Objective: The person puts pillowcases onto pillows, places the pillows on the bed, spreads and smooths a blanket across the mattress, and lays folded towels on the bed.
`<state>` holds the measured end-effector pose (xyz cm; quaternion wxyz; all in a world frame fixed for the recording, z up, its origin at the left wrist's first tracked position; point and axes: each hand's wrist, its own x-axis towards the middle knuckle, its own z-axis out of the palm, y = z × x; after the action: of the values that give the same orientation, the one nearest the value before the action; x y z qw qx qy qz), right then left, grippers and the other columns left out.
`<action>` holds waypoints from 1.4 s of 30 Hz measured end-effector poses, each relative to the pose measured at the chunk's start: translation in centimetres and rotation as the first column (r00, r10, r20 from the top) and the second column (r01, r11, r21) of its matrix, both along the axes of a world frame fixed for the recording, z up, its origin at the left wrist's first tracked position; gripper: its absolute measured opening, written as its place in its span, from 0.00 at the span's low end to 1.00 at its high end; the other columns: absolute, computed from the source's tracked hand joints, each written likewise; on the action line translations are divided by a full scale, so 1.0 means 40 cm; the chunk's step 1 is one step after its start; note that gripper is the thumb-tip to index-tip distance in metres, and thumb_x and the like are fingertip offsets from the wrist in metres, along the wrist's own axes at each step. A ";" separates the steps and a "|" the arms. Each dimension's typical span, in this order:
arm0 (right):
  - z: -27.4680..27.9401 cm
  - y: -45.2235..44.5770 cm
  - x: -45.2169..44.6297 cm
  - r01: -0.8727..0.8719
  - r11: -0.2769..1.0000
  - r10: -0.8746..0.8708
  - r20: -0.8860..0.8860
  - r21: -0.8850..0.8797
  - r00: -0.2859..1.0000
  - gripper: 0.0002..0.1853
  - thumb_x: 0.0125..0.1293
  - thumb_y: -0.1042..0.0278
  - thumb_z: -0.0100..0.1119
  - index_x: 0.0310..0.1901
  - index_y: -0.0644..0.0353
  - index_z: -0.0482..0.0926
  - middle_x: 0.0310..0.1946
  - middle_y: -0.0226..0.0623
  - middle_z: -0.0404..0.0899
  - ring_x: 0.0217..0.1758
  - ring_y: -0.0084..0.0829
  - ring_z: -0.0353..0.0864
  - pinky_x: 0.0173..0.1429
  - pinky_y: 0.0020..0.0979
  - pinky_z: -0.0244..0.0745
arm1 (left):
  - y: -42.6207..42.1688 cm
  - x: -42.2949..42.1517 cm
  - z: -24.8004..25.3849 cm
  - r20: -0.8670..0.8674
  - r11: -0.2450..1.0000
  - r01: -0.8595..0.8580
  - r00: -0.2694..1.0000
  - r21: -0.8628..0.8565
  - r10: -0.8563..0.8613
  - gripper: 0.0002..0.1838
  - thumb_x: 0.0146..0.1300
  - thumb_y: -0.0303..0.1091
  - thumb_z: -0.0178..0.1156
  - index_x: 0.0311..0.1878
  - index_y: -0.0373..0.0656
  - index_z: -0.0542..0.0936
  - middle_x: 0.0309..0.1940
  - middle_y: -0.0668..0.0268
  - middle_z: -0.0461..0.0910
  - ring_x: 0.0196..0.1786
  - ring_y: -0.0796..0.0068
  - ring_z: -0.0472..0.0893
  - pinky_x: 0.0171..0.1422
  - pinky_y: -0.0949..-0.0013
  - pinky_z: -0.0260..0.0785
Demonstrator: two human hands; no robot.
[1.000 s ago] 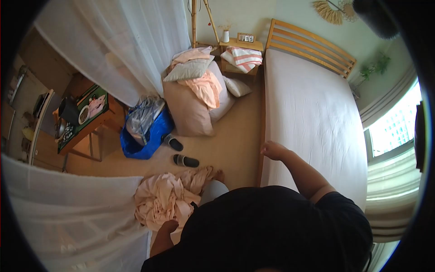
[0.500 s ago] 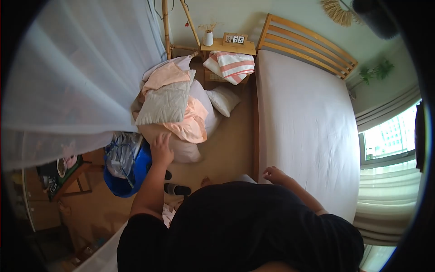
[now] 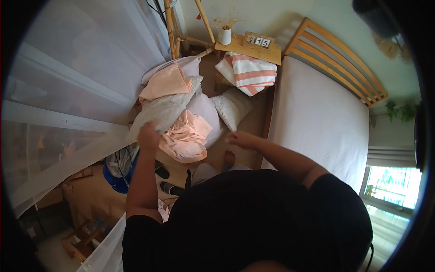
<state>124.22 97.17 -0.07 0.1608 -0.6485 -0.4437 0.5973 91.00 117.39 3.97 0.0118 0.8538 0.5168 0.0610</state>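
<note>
My left hand (image 3: 149, 135) is at the lower left edge of a grey quilted cushion (image 3: 164, 110), its fingers closed on that edge. On top of the cushion lies folded peach cloth (image 3: 165, 84). More peach fabric (image 3: 186, 136) is bunched just right of my left hand, over a pale, bulky bundle (image 3: 205, 111). My right hand (image 3: 240, 139) hangs in the air near the bed's left side, fingers curled, below a white textured pillow (image 3: 232, 109); whether it holds anything is too small to tell.
The bed (image 3: 321, 113) with a pale sheet is at the right. A nightstand (image 3: 235, 46) holds a vase, date blocks and a striped towel (image 3: 249, 72). Sheer curtain (image 3: 81, 59) hangs at the left. A blue bag (image 3: 115, 174) and dark slippers (image 3: 170, 188) are on the floor.
My left hand has moved up from the bundle's front to the cushion and closed on its edge. My right hand has moved up and left, away from the bed. The view has shifted closer to the pile.
</note>
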 end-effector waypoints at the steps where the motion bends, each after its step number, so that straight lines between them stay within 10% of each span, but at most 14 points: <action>1: 0.015 0.080 -0.006 -0.008 0.997 0.003 -0.061 -0.083 0.998 0.36 0.58 0.35 0.55 0.56 0.62 0.72 0.47 0.43 0.77 0.45 0.34 0.77 0.45 0.36 0.74 | 0.035 -0.001 0.024 0.017 0.997 -0.034 0.999 0.063 0.033 0.12 0.50 0.29 0.59 0.41 0.46 0.76 0.37 0.59 0.76 0.41 0.54 0.77 0.45 0.56 0.71; 6: 0.146 0.332 -0.092 0.225 0.885 -0.417 -0.479 -0.407 0.773 0.37 0.62 0.36 0.49 0.62 0.60 0.66 0.62 0.50 0.63 0.64 0.35 0.63 0.49 0.45 0.73 | 0.062 0.140 0.306 0.323 0.965 0.078 0.933 0.252 -0.160 0.10 0.48 0.27 0.57 0.37 0.42 0.75 0.33 0.57 0.76 0.39 0.53 0.76 0.43 0.56 0.70; 9: 0.203 0.372 -0.111 0.241 0.755 -0.655 -0.684 -0.610 0.320 0.35 0.60 0.39 0.53 0.56 0.65 0.70 0.53 0.52 0.72 0.54 0.38 0.74 0.51 0.46 0.73 | -0.074 0.280 0.323 0.491 0.914 0.388 0.823 -0.121 -0.285 0.07 0.50 0.29 0.57 0.34 0.41 0.74 0.33 0.56 0.75 0.38 0.52 0.75 0.43 0.54 0.68; 14: 0.170 0.244 0.019 0.513 0.681 -0.732 -0.467 -0.523 0.496 0.17 0.54 0.70 0.53 0.43 0.70 0.75 0.36 0.48 0.80 0.38 0.41 0.81 0.50 0.37 0.76 | -0.102 0.381 0.266 0.673 0.521 0.835 0.487 -0.173 -0.557 0.16 0.49 0.35 0.66 0.40 0.41 0.76 0.32 0.60 0.76 0.36 0.61 0.77 0.43 0.62 0.71; 16: 0.236 0.173 0.036 0.686 0.474 -0.878 -0.354 -0.552 0.322 0.19 0.51 0.72 0.51 0.45 0.71 0.74 0.36 0.49 0.79 0.38 0.42 0.81 0.50 0.39 0.77 | 0.002 0.418 0.209 0.893 0.066 0.893 0.448 -0.445 -0.041 0.18 0.54 0.35 0.65 0.47 0.41 0.76 0.37 0.62 0.78 0.40 0.68 0.79 0.45 0.68 0.71; 18: 0.227 0.088 0.057 0.776 0.333 -0.904 -0.415 -0.535 0.101 0.29 0.46 0.73 0.48 0.54 0.75 0.68 0.43 0.54 0.77 0.45 0.47 0.80 0.56 0.44 0.76 | 0.144 0.437 0.204 0.688 0.338 0.612 0.701 -0.715 0.188 0.19 0.54 0.40 0.65 0.47 0.42 0.76 0.41 0.58 0.79 0.45 0.60 0.79 0.51 0.66 0.70; 20: 0.203 -0.023 0.080 0.786 0.244 -0.863 -0.496 -0.568 -0.091 0.32 0.42 0.73 0.48 0.55 0.76 0.66 0.45 0.54 0.76 0.46 0.50 0.79 0.56 0.46 0.76 | 0.321 0.423 -0.061 0.642 0.910 0.191 0.760 -0.368 0.100 0.32 0.49 0.42 0.68 0.56 0.37 0.70 0.47 0.50 0.75 0.50 0.52 0.76 0.56 0.62 0.68; 23: 0.148 -0.275 0.143 0.946 -0.065 -0.888 -0.414 -0.317 -0.200 0.30 0.45 0.70 0.47 0.54 0.72 0.69 0.47 0.49 0.76 0.50 0.46 0.77 0.59 0.44 0.74 | 0.449 0.263 -0.287 -0.096 0.733 -0.518 0.839 -0.441 0.535 0.49 0.40 0.56 0.68 0.64 0.41 0.62 0.62 0.48 0.59 0.67 0.53 0.60 0.64 0.48 0.60; 27: 0.261 -0.564 0.168 0.972 -0.233 -0.769 -0.608 -0.019 -0.197 0.24 0.65 0.62 0.44 0.59 0.69 0.67 0.52 0.49 0.76 0.54 0.45 0.76 0.62 0.45 0.70 | 0.374 0.112 -0.320 -0.424 0.436 -0.778 0.618 -0.452 0.662 0.56 0.45 0.53 0.66 0.71 0.44 0.45 0.69 0.50 0.49 0.70 0.54 0.55 0.68 0.49 0.58; 32: 0.218 -0.755 0.131 0.739 -0.649 -0.548 -0.561 -0.183 -0.620 0.27 0.62 0.61 0.49 0.61 0.65 0.63 0.57 0.49 0.71 0.58 0.46 0.73 0.61 0.46 0.70 | 0.375 0.013 -0.459 -0.289 0.448 -0.536 0.811 -0.715 0.509 0.35 0.51 0.45 0.61 0.55 0.33 0.58 0.50 0.49 0.66 0.53 0.57 0.70 0.52 0.55 0.66; 34: 0.091 -0.787 0.135 0.693 -0.645 -0.697 -0.125 -0.321 -0.707 0.20 0.65 0.55 0.50 0.55 0.57 0.68 0.48 0.43 0.75 0.48 0.40 0.76 0.53 0.44 0.73 | 0.407 0.002 -0.522 0.045 0.429 -0.209 0.859 -0.879 0.510 0.25 0.53 0.41 0.59 0.44 0.27 0.70 0.37 0.49 0.75 0.42 0.60 0.77 0.43 0.59 0.69; 36: 0.052 -0.488 0.064 0.922 -0.216 -0.976 0.080 -0.323 -0.200 0.23 0.66 0.54 0.50 0.59 0.54 0.66 0.50 0.38 0.73 0.52 0.34 0.73 0.53 0.41 0.68 | 0.360 0.098 -0.374 0.311 0.582 -0.046 0.810 -0.812 0.497 0.21 0.55 0.41 0.59 0.35 0.25 0.77 0.30 0.43 0.80 0.37 0.57 0.82 0.39 0.57 0.71; 40: 0.109 0.000 -0.027 0.806 0.515 -0.855 -0.116 -0.292 0.505 0.42 0.57 0.47 0.63 0.68 0.55 0.57 0.63 0.42 0.62 0.67 0.37 0.59 0.61 0.45 0.64 | 0.205 0.251 -0.115 0.663 0.711 0.505 0.745 -0.489 -0.073 0.13 0.52 0.34 0.60 0.36 0.32 0.78 0.26 0.53 0.80 0.29 0.55 0.81 0.35 0.58 0.71; 42: 0.128 0.145 -0.049 0.743 0.458 -0.845 -0.499 -0.488 0.193 0.38 0.59 0.52 0.62 0.66 0.62 0.59 0.59 0.47 0.67 0.63 0.39 0.67 0.60 0.42 0.67 | 0.123 0.325 0.073 0.697 0.418 0.674 0.707 -0.610 -0.123 0.17 0.49 0.33 0.63 0.42 0.33 0.77 0.32 0.53 0.79 0.35 0.57 0.80 0.41 0.61 0.72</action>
<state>122.25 102.99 5.04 0.5517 -0.5178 0.0937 0.6471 103.99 122.32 6.90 0.5813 0.7822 0.2196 0.0451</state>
